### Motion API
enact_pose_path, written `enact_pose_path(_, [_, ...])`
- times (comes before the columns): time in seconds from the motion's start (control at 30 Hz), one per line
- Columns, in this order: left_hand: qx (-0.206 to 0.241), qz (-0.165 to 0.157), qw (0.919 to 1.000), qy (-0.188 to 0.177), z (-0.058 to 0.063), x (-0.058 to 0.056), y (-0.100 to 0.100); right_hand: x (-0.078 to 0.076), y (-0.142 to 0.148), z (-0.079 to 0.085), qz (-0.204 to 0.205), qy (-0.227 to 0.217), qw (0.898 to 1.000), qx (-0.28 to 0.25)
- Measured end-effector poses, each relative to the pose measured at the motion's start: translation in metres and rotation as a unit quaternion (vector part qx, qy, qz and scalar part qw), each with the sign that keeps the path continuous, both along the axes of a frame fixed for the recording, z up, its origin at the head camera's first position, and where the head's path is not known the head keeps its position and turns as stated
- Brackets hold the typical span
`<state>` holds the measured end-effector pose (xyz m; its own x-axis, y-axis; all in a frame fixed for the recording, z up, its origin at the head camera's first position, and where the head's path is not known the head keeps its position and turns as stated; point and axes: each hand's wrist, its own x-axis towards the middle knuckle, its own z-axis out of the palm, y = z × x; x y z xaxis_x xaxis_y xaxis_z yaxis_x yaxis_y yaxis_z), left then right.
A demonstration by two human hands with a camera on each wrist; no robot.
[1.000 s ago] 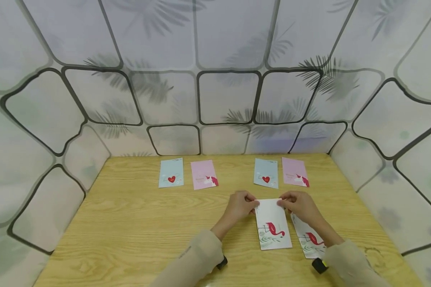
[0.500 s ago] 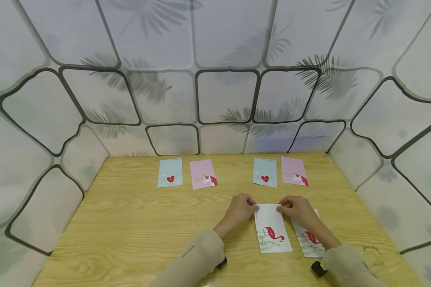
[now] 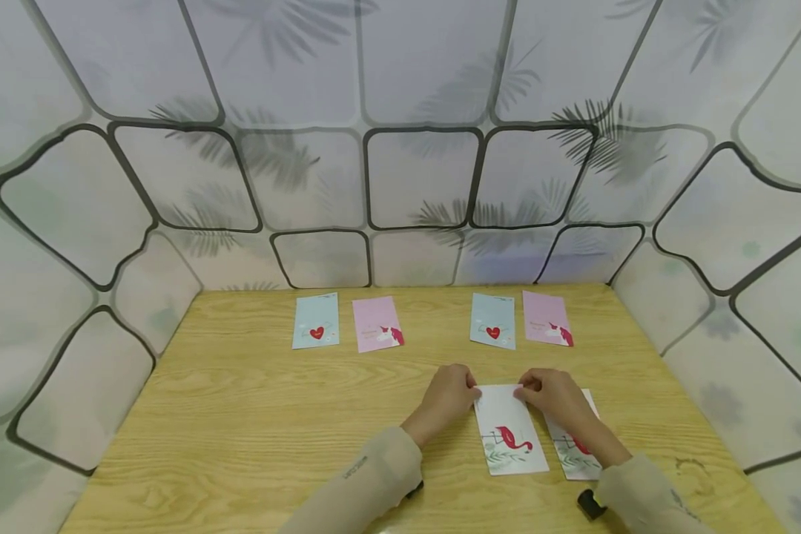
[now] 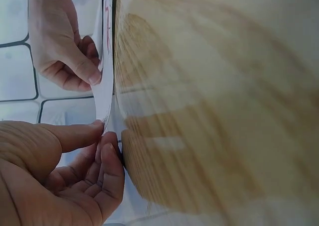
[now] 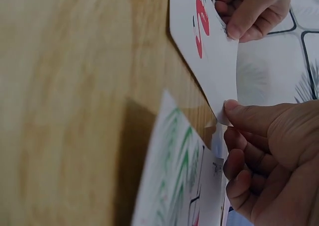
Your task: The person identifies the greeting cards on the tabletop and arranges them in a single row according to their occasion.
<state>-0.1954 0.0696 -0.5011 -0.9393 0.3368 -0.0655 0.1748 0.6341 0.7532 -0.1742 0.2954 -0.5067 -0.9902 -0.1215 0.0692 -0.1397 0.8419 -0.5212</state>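
Observation:
A white card with a red flamingo and green leaves (image 3: 511, 430) lies at the front right of the table, its far edge lifted a little. My left hand (image 3: 449, 393) pinches its far left corner between thumb and fingers. At the far right corner, my right hand (image 3: 555, 394) pinches the same card (image 5: 214, 47). The left wrist view shows the card (image 4: 103, 99) edge-on, bending up from the wood toward both thumbs. Just to its right lies a second flamingo card (image 3: 577, 460), partly covered by my right hand and forearm.
Toward the back left lie a light blue heart card (image 3: 317, 321) and a pink unicorn card (image 3: 378, 324). Another blue heart card (image 3: 492, 321) and pink unicorn card (image 3: 548, 319) lie back right. Patterned cloth walls (image 3: 414, 185) enclose the wooden table (image 3: 254, 423).
Both hands have drawn the held flamingo card slightly toward the front of the table. It sits a little lower in the head view, and both corners stay pinched.

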Motion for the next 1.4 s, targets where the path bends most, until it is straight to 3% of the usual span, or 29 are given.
enact_pose_path(0.2, [-0.017, -0.003, 0.9998, 0.008, 0.0020, -0.0012, 0.0016, 0.0000, -0.0002, -0.0007, 0.007, 0.015, 1.000, 0.027])
enact_pose_path(0.8, [-0.046, -0.003, 0.9989, 0.010, 0.0014, -0.0040, 0.0055, 0.0037, -0.0054, 0.0021, -0.006, -0.005, 0.999, 0.053])
enact_pose_path(1.4, [-0.046, 0.002, 0.9989, 0.003, 0.0010, -0.0053, 0.0068, 0.0051, -0.0066, 0.0009, -0.004, 0.017, 0.997, 0.078])
